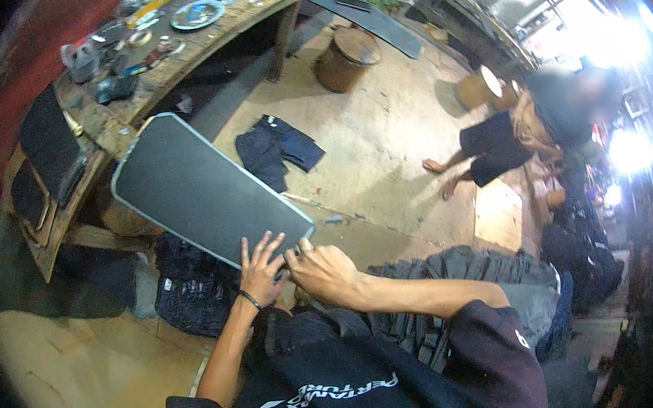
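A long dark grey board (203, 193) with a pale edge extends away from me to the left, its narrow end close to my body. My left hand (261, 270) lies on that near end with its fingers spread, a dark band round the wrist. Beside it, my right hand (322, 272) is closed at the board's near right corner, fingers curled and thumb side up. Whatever those fingers hold is hidden from view.
A wooden workbench (237, 21) with tape rolls and a plate (198, 15) stands at upper left. Dark shorts (275, 149) lie on the floor beyond the board. Piled grey cloth (491, 273) sits at my right. Another person (535, 129) stands farther right, near round stools (347, 58).
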{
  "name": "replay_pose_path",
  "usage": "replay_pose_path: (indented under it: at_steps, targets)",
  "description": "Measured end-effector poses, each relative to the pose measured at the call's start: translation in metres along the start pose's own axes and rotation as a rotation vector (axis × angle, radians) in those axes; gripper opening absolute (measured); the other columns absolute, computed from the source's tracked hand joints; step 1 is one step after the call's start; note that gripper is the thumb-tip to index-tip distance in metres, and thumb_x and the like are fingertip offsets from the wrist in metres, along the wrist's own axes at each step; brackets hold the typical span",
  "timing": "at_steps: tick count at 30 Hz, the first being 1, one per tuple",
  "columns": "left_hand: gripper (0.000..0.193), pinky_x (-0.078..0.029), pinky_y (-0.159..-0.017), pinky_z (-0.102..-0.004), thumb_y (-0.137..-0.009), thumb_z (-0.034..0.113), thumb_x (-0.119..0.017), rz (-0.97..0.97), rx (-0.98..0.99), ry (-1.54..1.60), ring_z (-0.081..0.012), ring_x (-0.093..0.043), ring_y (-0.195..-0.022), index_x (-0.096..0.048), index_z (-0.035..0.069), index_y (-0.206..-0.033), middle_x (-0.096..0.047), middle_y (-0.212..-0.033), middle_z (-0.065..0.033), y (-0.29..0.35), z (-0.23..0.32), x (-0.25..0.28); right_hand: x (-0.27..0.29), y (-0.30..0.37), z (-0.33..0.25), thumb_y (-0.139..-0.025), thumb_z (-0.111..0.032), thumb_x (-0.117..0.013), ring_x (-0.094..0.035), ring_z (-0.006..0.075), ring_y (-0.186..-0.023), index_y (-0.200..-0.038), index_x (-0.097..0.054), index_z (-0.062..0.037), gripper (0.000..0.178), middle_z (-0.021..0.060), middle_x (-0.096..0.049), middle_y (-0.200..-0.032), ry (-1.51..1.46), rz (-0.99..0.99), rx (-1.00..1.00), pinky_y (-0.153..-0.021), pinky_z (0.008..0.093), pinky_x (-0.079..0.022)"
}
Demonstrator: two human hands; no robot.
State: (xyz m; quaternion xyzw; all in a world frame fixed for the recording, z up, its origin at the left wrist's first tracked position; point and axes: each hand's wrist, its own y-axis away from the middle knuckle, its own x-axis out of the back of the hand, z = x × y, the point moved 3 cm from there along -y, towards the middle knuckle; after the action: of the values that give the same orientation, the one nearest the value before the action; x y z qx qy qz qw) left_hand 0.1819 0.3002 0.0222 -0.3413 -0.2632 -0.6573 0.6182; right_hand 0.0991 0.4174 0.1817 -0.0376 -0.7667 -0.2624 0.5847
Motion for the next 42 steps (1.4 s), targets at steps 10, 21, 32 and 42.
replay_pose_path:
  at_steps: [10, 21, 32, 42]
  targets:
    - [0.027, -0.007, -0.131, -0.0701, -0.089, 0.024, -0.079, 0.019, -0.01, -0.023, -0.0296, -0.028, -0.161, -0.073, 0.018, -0.114, -0.041, -0.17, -0.0017, 0.005, -0.004, -0.008, 0.008, 0.009, -0.009, -0.086, -0.011, -0.071, -0.077, 0.0406, -0.075, -0.111, -0.066, 0.0086, 0.032, 0.0278, -0.068, -0.102, -0.067, 0.013, -0.029, -0.061, 0.0453, -0.064]
    - [0.077, -0.006, -0.13, -0.0704, -0.094, 0.041, -0.074, -0.03, 0.008, -0.157, -0.0272, -0.023, -0.163, -0.044, 0.025, -0.163, -0.032, -0.175, -0.002, 0.002, 0.0, -0.007, 0.015, 0.008, -0.012, -0.087, -0.008, -0.068, -0.077, 0.0379, -0.075, -0.11, -0.064, 0.0089, 0.029, 0.0258, -0.068, -0.103, 0.067, 0.065, 0.032, -0.059, 0.0441, -0.063]
    - [0.069, -0.006, -0.132, -0.0668, -0.1, 0.037, -0.069, -0.081, 0.038, -0.164, -0.0251, -0.023, -0.163, -0.044, 0.023, -0.163, -0.034, -0.174, -0.0019, 0.003, 0.005, -0.003, 0.012, -0.001, -0.011, -0.099, -0.024, -0.066, -0.075, 0.0432, -0.073, -0.109, -0.066, 0.0064, 0.032, 0.026, -0.071, -0.091, 0.068, 0.286, 0.179, -0.063, 0.0481, -0.062]
    - [0.069, -0.008, -0.133, -0.0661, -0.1, 0.039, -0.068, -0.08, 0.053, -0.155, -0.024, -0.022, -0.163, -0.044, 0.027, -0.163, -0.032, -0.174, 0.0002, 0.003, 0.002, -0.008, 0.017, 0.003, -0.017, -0.091, -0.014, -0.07, -0.077, 0.0377, -0.088, -0.118, -0.063, 0.0084, 0.036, 0.0259, -0.067, -0.115, 0.098, -0.077, 0.006, -0.07, 0.0467, -0.064]
